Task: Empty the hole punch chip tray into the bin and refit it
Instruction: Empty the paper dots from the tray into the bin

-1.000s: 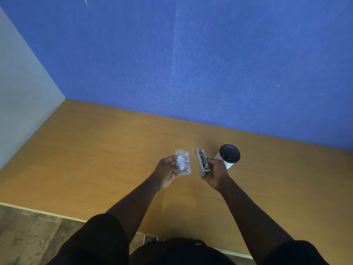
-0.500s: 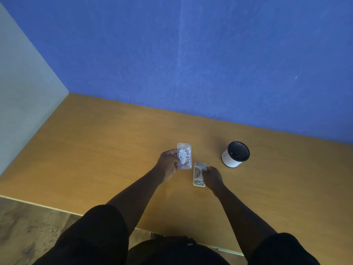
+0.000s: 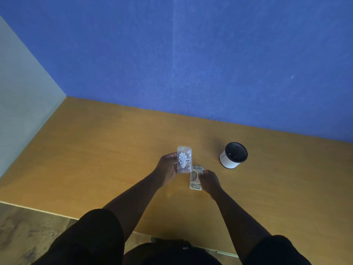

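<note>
My left hand (image 3: 168, 168) holds a clear plastic chip tray (image 3: 184, 159) level above the desk, with several white paper chips lying in it. The metal hole punch (image 3: 195, 177) lies on the wooden desk (image 3: 95, 159) just right of and below the tray, its underside facing up. My right hand (image 3: 209, 180) rests on the punch's right side, fingers curled around its edge. A small white bin with a dark inside (image 3: 233, 155) stands upright on the desk to the right of both hands, apart from them.
A blue partition wall (image 3: 191, 64) runs along the desk's far edge and a grey panel (image 3: 23, 96) closes the left side. The desk's near edge is at the bottom, with patterned floor (image 3: 28, 236) beyond it.
My right hand has brought the hole punch down from the air beside the bin and laid it on the desk. The left hand kept the filled tray almost in place.
</note>
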`<state>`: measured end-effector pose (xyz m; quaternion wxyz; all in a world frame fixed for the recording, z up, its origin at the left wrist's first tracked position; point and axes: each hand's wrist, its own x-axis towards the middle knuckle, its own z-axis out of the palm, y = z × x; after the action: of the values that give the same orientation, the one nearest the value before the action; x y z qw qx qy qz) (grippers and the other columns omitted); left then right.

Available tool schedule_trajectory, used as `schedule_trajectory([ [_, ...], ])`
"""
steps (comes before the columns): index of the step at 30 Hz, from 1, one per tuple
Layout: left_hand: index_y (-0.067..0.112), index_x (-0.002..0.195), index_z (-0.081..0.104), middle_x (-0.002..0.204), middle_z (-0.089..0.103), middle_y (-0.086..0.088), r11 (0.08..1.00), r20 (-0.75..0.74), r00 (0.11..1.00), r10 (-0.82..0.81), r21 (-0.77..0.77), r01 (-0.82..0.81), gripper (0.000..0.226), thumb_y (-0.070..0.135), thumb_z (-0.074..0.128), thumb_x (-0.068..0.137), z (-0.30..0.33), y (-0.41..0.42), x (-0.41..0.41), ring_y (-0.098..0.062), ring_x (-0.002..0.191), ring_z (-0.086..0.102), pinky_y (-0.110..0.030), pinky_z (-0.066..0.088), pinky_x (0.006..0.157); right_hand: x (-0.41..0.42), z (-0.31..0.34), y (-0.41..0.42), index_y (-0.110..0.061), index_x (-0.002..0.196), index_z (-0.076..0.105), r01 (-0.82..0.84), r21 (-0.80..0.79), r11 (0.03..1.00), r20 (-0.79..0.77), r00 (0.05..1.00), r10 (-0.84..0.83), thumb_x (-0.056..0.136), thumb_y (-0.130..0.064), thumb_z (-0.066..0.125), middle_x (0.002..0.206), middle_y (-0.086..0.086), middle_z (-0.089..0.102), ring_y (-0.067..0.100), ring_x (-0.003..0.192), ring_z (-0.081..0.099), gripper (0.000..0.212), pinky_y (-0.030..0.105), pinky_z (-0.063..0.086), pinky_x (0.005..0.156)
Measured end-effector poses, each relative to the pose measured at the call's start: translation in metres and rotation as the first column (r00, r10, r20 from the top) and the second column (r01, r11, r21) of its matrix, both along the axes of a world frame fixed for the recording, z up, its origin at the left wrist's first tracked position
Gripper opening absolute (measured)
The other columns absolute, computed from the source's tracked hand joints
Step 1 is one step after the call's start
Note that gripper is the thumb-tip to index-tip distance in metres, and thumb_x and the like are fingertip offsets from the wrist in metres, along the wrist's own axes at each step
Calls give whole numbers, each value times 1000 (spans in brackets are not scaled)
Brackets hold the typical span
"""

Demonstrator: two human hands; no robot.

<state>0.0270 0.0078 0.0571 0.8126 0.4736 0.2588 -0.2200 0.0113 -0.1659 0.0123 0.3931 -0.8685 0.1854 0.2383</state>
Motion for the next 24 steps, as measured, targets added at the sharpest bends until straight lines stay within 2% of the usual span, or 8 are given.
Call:
schedule_trajectory([
  [4, 6, 95, 68, 79, 76, -10, 999, 7, 1000, -6, 36, 6, 33, -7, 38, 96, 2, -8, 2, -19, 70, 74, -31, 61, 58, -1, 7, -7, -6, 109, 62, -17, -113, 993, 49, 999, 22, 95, -24, 45, 105, 14, 67, 31, 95, 64, 28, 34, 48, 76],
  [8, 4, 93, 68, 83, 72, -14, 997, 12, 1000, -17, 77, 16, 32, -9, 39, 94, 3, -21, 9, -20, 68, 73, -30, 61, 57, 4, 24, -15, -5, 104, 62, -80, -249, 965, 266, 953, 147, 94, -12, 43, 103, 14, 66, 30, 91, 65, 23, 33, 49, 72],
  [10, 4, 86, 70, 79, 73, -13, 997, 14, 999, -36, 69, 35, 33, -10, 41, 93, 5, -32, 13, -21, 67, 72, -32, 62, 58, 11, 37, -22, -4, 106, 64, -52, -124, 991, 351, 932, 93, 96, -12, 42, 102, 14, 69, 28, 88, 67, 25, 36, 54, 75],
  [13, 2, 86, 68, 73, 74, -13, 995, 21, 998, -64, 75, 62, 32, -13, 41, 92, 10, -55, 22, -24, 67, 71, -36, 62, 64, 24, 51, -40, -6, 110, 64, -47, 13, 999, 354, 935, 40, 95, -11, 43, 102, 9, 72, 22, 89, 68, 26, 33, 55, 79],
  [16, -2, 89, 66, 77, 71, -16, 991, 27, 997, -76, 109, 73, 26, -12, 42, 93, 19, -82, 33, -27, 70, 68, -42, 58, 75, 35, 62, -60, -4, 105, 68, -92, 5, 996, 368, 926, 84, 93, -5, 45, 97, 10, 73, 21, 83, 69, 26, 21, 48, 63],
  [19, -1, 84, 66, 64, 72, -10, 988, 66, 991, -113, 116, 105, 28, -15, 43, 90, 27, -103, 42, -20, 57, 70, -33, 61, 56, 44, 70, -78, -4, 102, 71, -111, -55, 992, 403, 907, 124, 91, -5, 48, 91, 13, 73, 15, 69, 59, 25, 14, 35, 51],
  [22, 1, 80, 67, 66, 72, -10, 978, 112, 981, -159, 157, 141, 28, -15, 46, 89, 33, -130, 56, -21, 57, 71, -30, 61, 54, 57, 79, -105, -8, 96, 73, -34, -37, 999, 403, 914, 46, 84, -7, 53, 92, 9, 74, 17, 75, 63, 24, 19, 43, 62],
  [24, 3, 79, 70, 76, 72, -15, 953, 153, 965, -214, 249, 172, 20, -8, 55, 87, 34, -137, 66, -29, 69, 71, -37, 62, 62, 62, 86, -113, -12, 96, 74, 15, 29, 999, 397, 917, -26, 81, -8, 54, 92, 4, 74, 17, 80, 67, 25, 14, 49, 60],
])
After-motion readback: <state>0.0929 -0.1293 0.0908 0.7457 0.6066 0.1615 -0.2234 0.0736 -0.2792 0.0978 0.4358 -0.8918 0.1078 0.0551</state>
